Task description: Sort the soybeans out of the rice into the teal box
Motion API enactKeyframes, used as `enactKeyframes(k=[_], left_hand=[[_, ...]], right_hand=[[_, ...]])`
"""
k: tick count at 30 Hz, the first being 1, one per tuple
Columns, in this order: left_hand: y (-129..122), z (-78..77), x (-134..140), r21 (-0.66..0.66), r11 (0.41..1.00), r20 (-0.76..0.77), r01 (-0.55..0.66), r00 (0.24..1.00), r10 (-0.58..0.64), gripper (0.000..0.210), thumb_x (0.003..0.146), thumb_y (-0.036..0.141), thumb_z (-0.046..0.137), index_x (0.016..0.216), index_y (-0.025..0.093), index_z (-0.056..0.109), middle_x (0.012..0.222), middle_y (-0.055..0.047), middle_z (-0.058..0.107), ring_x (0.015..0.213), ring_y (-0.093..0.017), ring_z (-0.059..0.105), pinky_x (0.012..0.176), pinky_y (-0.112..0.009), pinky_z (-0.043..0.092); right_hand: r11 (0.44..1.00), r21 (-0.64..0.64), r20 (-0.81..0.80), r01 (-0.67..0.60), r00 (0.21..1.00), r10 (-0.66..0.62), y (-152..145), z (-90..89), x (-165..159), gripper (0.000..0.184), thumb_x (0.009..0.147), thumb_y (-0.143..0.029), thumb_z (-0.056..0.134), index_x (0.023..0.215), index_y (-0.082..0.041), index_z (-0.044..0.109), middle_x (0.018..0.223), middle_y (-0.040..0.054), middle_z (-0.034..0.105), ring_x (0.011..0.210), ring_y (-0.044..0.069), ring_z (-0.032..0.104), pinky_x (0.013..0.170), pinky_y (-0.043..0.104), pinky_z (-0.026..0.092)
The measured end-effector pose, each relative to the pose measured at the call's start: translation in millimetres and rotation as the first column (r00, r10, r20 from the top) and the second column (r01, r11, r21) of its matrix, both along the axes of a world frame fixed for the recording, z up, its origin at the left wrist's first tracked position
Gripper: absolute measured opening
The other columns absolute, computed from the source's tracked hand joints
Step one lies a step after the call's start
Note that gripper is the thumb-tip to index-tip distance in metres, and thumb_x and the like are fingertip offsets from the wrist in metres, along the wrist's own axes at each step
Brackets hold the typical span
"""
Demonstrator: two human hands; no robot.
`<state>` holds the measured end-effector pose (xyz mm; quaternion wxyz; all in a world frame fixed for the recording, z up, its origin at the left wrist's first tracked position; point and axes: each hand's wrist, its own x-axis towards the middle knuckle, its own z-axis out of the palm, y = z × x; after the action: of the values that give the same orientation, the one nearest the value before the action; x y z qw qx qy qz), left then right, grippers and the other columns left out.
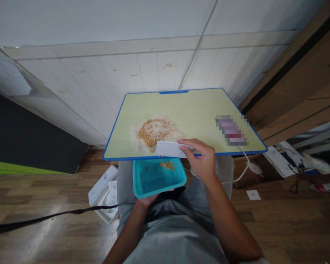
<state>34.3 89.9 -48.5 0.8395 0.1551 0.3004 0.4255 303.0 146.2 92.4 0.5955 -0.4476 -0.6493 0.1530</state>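
My right hand (202, 156) pinches a flat white card (169, 149) between thumb and fingers, held low at the table's front edge. Just behind the card lies a spread pile of white rice grains (165, 126) mixed with yellow soybeans (144, 137). Below the edge, my left hand (147, 200) supports a teal plastic tub (154, 183) from underneath; most of its fingers are hidden by the tub. A small cluster of soybeans (167, 166) sits in the tub near its far wall.
The light green table (198, 106) has a blue rim. On its right lies a pixelated object (231, 130) with a white cable (248, 163). Cardboard boxes (297, 84) stand at the right, an open white box (104, 194) on the floor at left. A black strap (79, 211) crosses the left side.
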Motion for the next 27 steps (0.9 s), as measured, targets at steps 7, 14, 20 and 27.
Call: enactKeyframes(k=[7,14,20,27], left_hand=[[-4.3,-15.2,-3.8,-0.054,0.997,-0.009,-0.052,0.999,0.052,0.06,0.1,0.083,0.087,0.147,0.048,0.097,0.181,0.001,0.083,0.187,-0.059,0.055,0.146,-0.097,0.043],[-5.2,-19.5,-4.0,-0.035,0.999,-0.003,-0.039,0.999,0.039,0.065,0.097,0.094,0.081,0.141,0.049,0.1,0.18,0.002,0.084,0.185,-0.061,0.057,0.147,-0.096,0.043],[-5.5,-17.6,-3.6,-0.096,0.993,-0.029,-0.074,0.997,0.072,0.064,0.1,0.088,0.08,0.146,0.046,0.097,0.181,-0.003,0.083,0.19,-0.059,0.05,0.147,-0.098,0.039],[-4.8,-12.9,-0.4,-0.121,0.988,-0.024,-0.097,0.995,0.095,0.073,0.088,0.103,0.088,0.134,0.047,0.1,0.174,-0.003,0.088,0.186,-0.061,0.055,0.148,-0.095,0.042]], right_hand=[[0.96,0.009,-0.208,0.281,0.939,-0.273,-0.4,-10.8,3.9,0.02,0.112,-0.039,0.088,0.126,-0.028,0.098,0.118,0.0106,0.097,0.106,0.03,0.092,0.095,0.042,0.076],[0.902,-0.176,-0.356,0.393,0.829,-0.431,9.0,-27.9,25.7,0.052,0.106,-0.058,0.087,0.146,-0.026,0.079,0.122,0.0106,0.084,0.104,0.029,0.08,0.085,0.039,0.067],[0.921,-0.277,-0.39,0.275,0.843,-0.37,2.2,-29.7,24.0,0.035,0.104,-0.056,0.085,0.12,-0.03,0.068,0.091,-0.0027,0.07,0.078,0.021,0.066,0.066,0.029,0.049],[0.93,-0.361,-0.6,0.066,0.747,-0.286,-8.5,-24.8,29.0,0.057,0.098,-0.055,0.099,0.147,-0.033,0.08,0.101,-0.0006,0.084,0.091,0.023,0.08,0.079,0.033,0.067]])
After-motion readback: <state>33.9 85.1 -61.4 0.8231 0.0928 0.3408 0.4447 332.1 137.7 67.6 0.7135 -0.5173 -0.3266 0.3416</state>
